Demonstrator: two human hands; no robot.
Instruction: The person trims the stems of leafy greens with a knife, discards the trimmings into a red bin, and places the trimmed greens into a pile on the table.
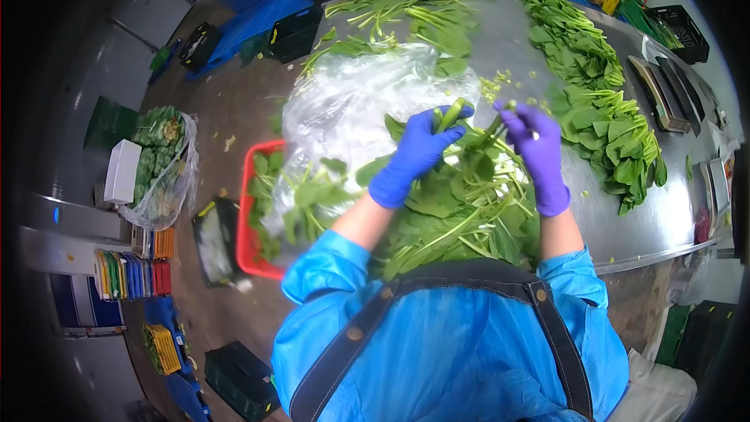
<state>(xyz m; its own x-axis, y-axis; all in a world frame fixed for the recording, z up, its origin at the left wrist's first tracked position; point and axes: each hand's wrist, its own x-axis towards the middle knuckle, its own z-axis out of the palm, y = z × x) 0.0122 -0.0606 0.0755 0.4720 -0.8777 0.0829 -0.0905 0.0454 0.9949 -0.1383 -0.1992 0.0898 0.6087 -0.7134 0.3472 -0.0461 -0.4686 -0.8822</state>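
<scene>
Both my gloved hands on leafy greens, centre of the frame

My left hand [416,154] closes round a stalk bundle [451,114]; my right hand [535,144] pinches a stem [495,129] at the tip; light, limp, easily bruised, so I judge stems the place to hold, not leaves.

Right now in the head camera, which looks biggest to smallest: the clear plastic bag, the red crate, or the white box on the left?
1. Clear plastic bag, spread over the table, looks largest.
2. Red crate, partly hidden by the bag and leaves.
3. White box, smallest.
The crate and box sit lower and farther away, so true sizes are unsure.
</scene>
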